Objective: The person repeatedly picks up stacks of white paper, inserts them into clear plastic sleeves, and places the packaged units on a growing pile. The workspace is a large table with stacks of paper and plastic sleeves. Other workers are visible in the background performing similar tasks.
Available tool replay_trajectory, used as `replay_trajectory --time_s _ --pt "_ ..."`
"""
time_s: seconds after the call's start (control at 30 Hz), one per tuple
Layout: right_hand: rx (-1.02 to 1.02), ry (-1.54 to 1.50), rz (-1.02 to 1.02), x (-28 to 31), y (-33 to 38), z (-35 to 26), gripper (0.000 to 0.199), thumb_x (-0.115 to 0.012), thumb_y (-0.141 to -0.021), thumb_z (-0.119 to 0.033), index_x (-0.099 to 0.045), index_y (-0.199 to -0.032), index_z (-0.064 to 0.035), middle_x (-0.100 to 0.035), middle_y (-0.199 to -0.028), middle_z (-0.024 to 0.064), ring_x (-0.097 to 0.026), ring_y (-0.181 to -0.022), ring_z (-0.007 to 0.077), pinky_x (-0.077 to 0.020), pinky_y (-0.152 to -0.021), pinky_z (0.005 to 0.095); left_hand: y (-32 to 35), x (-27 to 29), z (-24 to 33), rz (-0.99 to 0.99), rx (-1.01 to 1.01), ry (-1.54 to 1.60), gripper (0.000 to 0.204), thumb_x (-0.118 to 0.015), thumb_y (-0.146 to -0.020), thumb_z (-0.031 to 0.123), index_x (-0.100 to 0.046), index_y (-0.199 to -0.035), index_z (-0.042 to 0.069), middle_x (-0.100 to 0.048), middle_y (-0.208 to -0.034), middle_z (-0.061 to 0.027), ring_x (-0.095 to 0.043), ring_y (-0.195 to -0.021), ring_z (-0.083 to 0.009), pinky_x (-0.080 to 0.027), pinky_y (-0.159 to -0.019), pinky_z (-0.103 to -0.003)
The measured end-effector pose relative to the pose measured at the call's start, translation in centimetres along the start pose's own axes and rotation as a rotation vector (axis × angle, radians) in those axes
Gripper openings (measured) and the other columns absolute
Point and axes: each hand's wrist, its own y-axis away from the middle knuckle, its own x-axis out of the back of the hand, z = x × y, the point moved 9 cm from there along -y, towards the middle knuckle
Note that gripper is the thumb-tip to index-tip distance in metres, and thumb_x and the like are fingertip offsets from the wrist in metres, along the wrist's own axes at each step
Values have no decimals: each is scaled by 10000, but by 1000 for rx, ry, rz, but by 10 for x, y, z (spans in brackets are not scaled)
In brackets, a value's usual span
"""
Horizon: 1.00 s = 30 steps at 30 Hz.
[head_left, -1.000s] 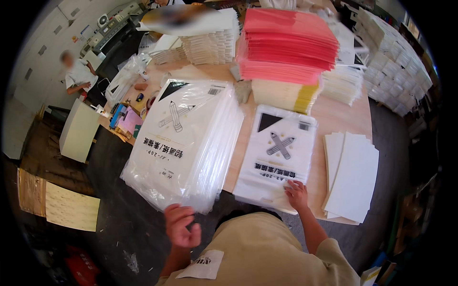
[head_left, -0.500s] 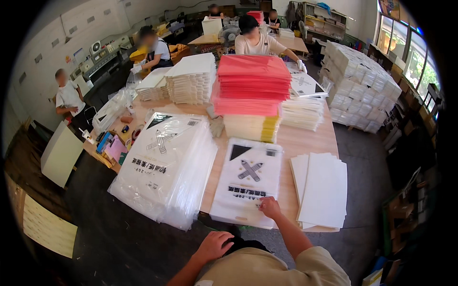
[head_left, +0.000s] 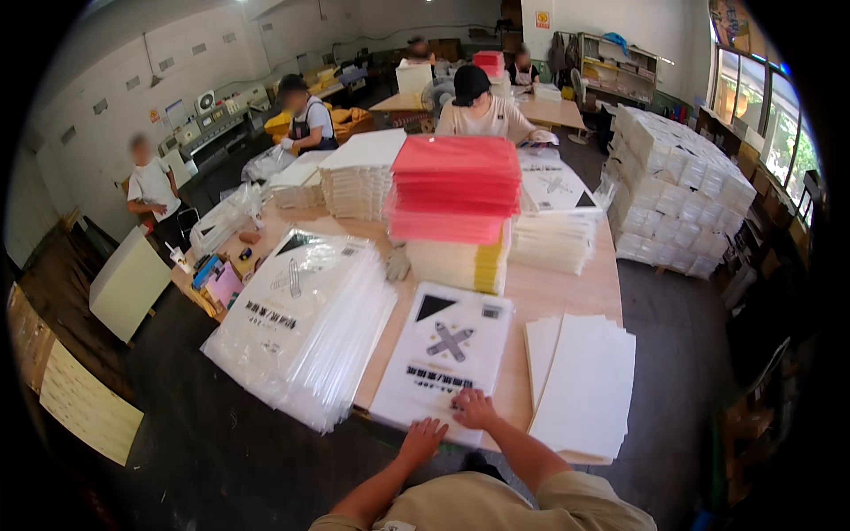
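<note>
A printed plastic packet of white paper, with crossed pencils and a dark corner triangle on it, lies at the table's near edge in front of me. My left hand rests on its near edge, fingers stretched out. Farther in, my right hand lies on the packet's lower part with its fingers slightly bent and apart. Neither hand holds anything. To the left is a thick pile of clear printed plastic bags. A loose stack of white sheets lies on the right.
Beyond the packet rises a tall stack with red sheets on top. White stacks flank it on the wooden table. A co-worker is across the table. Wrapped bundles stand on the floor at right; small supplies sit at left.
My left hand has come up from near my body onto the packet's near edge. My right hand stays on the packet, and the view has shifted slightly.
</note>
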Motion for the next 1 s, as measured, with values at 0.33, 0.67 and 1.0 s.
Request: replay_trajectory --time_s 0.33,0.67,1.0 --pt "149 -105 -110 15 13 0 572 -691 -794 -398 -546 -1335 -282 -386 -1463 92 -329 -1346 381 -357 -1029 589 -11 5 -30 -44 -151 206 209 -604 -813 200 -645 -999 115 -675 -975 -81 -651 -943 -254 -518 -793 -389" --pt "80 -752 24 21 -20 31 280 -641 -937 -283 -691 -1112 -71 -667 -1095 150 -634 -953 259 -515 -857 365 -57 11 -74 -363 203 556 205 -638 -890 351 -699 -865 157 -707 -848 -33 -672 -828 -257 -522 -734 -396" --pt "-313 -1253 30 60 84 -29 236 -568 -992 -216 -656 -1030 -1 -701 -950 91 -652 -833 156 -531 -741 306 -102 31 -102 -257 295 931 404 -796 -776 412 -633 -787 42 -661 -686 -91 -654 -590 -192 -506 -564 -337"
